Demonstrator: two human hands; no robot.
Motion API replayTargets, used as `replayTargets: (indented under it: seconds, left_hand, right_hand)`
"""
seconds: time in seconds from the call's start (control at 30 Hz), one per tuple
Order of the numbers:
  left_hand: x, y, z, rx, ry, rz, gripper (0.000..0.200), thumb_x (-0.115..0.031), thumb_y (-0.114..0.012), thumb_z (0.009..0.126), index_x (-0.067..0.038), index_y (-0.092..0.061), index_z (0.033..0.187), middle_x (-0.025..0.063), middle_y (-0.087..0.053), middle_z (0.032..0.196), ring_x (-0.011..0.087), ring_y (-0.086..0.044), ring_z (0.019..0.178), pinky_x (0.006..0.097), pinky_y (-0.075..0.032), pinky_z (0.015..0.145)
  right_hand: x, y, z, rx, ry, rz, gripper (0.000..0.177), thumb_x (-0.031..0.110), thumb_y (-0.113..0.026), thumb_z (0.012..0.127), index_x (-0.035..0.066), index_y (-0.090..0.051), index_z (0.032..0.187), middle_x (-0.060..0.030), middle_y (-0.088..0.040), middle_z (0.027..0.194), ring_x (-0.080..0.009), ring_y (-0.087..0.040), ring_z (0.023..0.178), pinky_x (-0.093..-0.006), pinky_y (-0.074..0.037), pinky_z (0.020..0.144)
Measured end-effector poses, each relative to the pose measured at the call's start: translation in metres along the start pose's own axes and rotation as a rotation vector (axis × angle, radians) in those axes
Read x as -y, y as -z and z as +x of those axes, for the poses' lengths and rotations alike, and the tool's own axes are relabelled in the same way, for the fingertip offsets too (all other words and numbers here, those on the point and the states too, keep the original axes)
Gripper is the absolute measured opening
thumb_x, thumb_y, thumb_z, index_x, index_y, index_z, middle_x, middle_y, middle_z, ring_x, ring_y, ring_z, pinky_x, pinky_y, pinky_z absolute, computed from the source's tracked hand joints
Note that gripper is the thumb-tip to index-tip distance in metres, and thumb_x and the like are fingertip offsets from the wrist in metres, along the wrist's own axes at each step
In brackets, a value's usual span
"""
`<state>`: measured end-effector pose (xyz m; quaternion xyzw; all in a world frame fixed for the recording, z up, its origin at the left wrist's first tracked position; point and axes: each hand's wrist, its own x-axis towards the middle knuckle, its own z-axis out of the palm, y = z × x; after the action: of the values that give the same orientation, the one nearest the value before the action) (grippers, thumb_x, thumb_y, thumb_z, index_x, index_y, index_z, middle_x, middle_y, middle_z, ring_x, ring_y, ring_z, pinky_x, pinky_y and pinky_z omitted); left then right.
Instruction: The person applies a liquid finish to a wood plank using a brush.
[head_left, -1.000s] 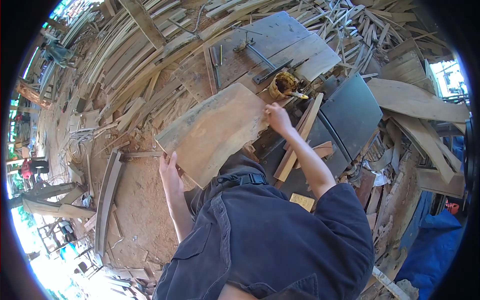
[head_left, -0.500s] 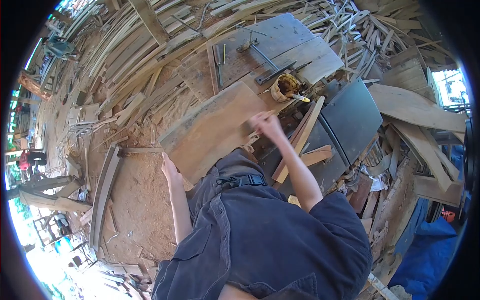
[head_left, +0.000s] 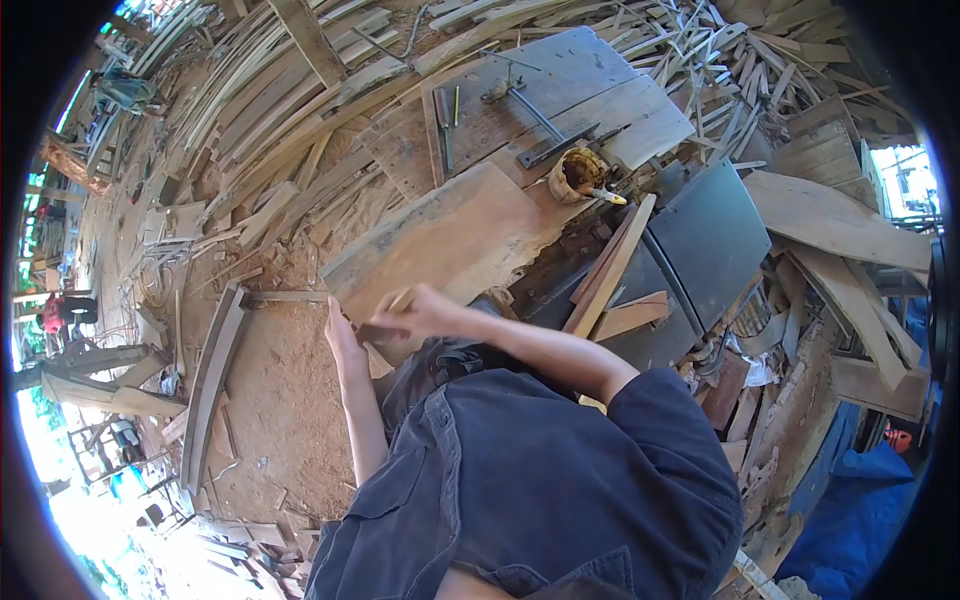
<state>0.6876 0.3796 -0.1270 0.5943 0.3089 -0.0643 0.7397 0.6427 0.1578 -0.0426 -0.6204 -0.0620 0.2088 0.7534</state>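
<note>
A wide wooden board [head_left: 450, 225] lies aslant in front of my body, its near left end close to my lap. My left hand [head_left: 345, 335] rests against the board's left edge, fingers stretched out along it. Over the near end of the board, my right hand [head_left: 420, 312] is closed around a small tool [head_left: 376, 334] with a dark flat end and a light wooden-looking part. The fingers partly cover the tool, so its exact kind cannot be made out.
Beyond the board, a stained pot [head_left: 578, 175] with dark brown contents and a brush [head_left: 606, 196] stands beside a clamp [head_left: 540, 115] and a chisel-like tool [head_left: 443, 128]. Wooden strips [head_left: 615, 265] lie on a dark metal machine top [head_left: 705, 235]. Scrap wood surrounds the bench.
My right hand has swept left and toward me along the board with the tool, from its right side to its near left end. The left hand stays at the edge.
</note>
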Motion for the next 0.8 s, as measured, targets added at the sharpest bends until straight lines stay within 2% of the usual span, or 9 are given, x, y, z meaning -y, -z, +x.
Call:
replayTargets:
  seconds: [0.1,0.2,0.27,0.43,0.53,0.6,0.7,0.73,0.8]
  left_hand:
    - [-0.012,-0.008,-0.016,0.037,0.055,0.0,0.043,-0.043,-0.058,0.108,-0.003,-0.069,0.119,0.0049,-0.072,0.104,0.0143,-0.07,0.087,0.031,-0.055,0.068]
    - [-0.011,-0.008,-0.016,0.017,0.044,0.014,0.04,-0.043,-0.061,0.106,-0.004,-0.068,0.111,0.0042,-0.071,0.099,0.0145,-0.069,0.086,0.0318,-0.055,0.068]
    - [-0.019,-0.013,-0.023,0.027,0.027,0.099,0.037,-0.042,-0.063,0.105,-0.005,-0.066,0.109,0.0043,-0.069,0.099,0.0143,-0.068,0.086,0.0321,-0.055,0.07]
    - [-0.029,-0.018,-0.028,0.036,0.009,0.164,0.04,-0.045,-0.06,0.106,-0.006,-0.064,0.109,0.0038,-0.067,0.1,0.0126,-0.065,0.086,0.03,-0.053,0.07]
    - [-0.04,-0.024,-0.04,0.046,0.024,0.18,0.05,-0.054,-0.051,0.108,-0.006,-0.064,0.111,0.0039,-0.066,0.099,0.0123,-0.064,0.085,0.0294,-0.052,0.07]
    - [-0.042,-0.02,-0.039,0.068,0.035,0.17,0.058,-0.06,-0.045,0.109,-0.006,-0.064,0.114,0.004,-0.066,0.098,0.0123,-0.063,0.083,0.0293,-0.052,0.07]
    - [-0.033,-0.002,-0.027,0.05,0.104,0.065,0.072,-0.069,-0.034,0.107,-0.005,-0.064,0.122,0.0053,-0.067,0.102,0.0129,-0.063,0.084,0.0288,-0.052,0.07]
    - [-0.037,-0.009,-0.034,0.055,0.098,0.072,0.074,-0.07,-0.033,0.107,-0.004,-0.064,0.124,0.0059,-0.068,0.104,0.0137,-0.064,0.084,0.0291,-0.052,0.07]
    - [-0.039,-0.022,-0.045,0.005,0.075,0.091,0.075,-0.071,-0.034,0.106,-0.005,-0.063,0.127,0.0068,-0.07,0.11,0.0162,-0.065,0.085,0.0315,-0.053,0.072]
  right_hand:
    - [-0.042,0.095,0.005,-0.281,-0.083,0.097,0.02,0.022,-0.073,0.1,0.002,-0.076,0.103,-0.0028,-0.074,0.088,-0.0133,-0.072,0.073,-0.0307,-0.062,0.064]
    - [-0.079,0.221,-0.013,-0.896,-0.059,-0.161,0.023,0.024,-0.069,0.1,0.002,-0.075,0.094,-0.0047,-0.073,0.078,-0.0133,-0.07,0.062,-0.0302,-0.057,0.055]
    - [-0.08,0.259,-0.024,-1.315,0.114,-0.968,0.016,0.022,-0.07,0.096,0.008,-0.077,0.096,-0.02,-0.074,0.083,-0.0328,-0.074,0.076,-0.0418,-0.059,0.072]
    - [-0.079,0.167,0.02,-1.025,0.187,-0.922,0.02,0.025,-0.068,0.093,0.009,-0.079,0.099,-0.0217,-0.074,0.09,-0.0389,-0.071,0.084,-0.0471,-0.057,0.077]
    - [-0.028,0.035,0.038,-0.693,0.487,-0.405,0.018,0.017,-0.072,0.098,0.001,-0.079,0.099,-0.0118,-0.079,0.091,-0.0163,-0.073,0.076,-0.0315,-0.056,0.066]
    - [0.016,-0.017,0.028,-0.288,0.097,0.051,0.015,0.017,-0.076,0.097,0.003,-0.079,0.102,-0.0034,-0.079,0.092,-0.0107,-0.073,0.08,-0.0282,-0.057,0.069]
    - [-0.01,-0.002,0.045,-0.192,0.269,-0.116,0.02,0.023,-0.077,0.097,0.006,-0.08,0.106,-0.0005,-0.078,0.093,-0.0095,-0.072,0.078,-0.026,-0.057,0.067]
    - [0.007,0.021,0.04,-0.143,-0.047,0.092,0.022,0.025,-0.077,0.097,0.006,-0.078,0.107,-0.0023,-0.078,0.091,-0.0092,-0.071,0.074,-0.0245,-0.056,0.065]
    - [-0.02,0.095,0.054,-0.22,-0.078,0.149,0.026,0.028,-0.078,0.095,0.005,-0.075,0.105,-0.0036,-0.077,0.087,-0.0096,-0.069,0.069,-0.025,-0.056,0.062]
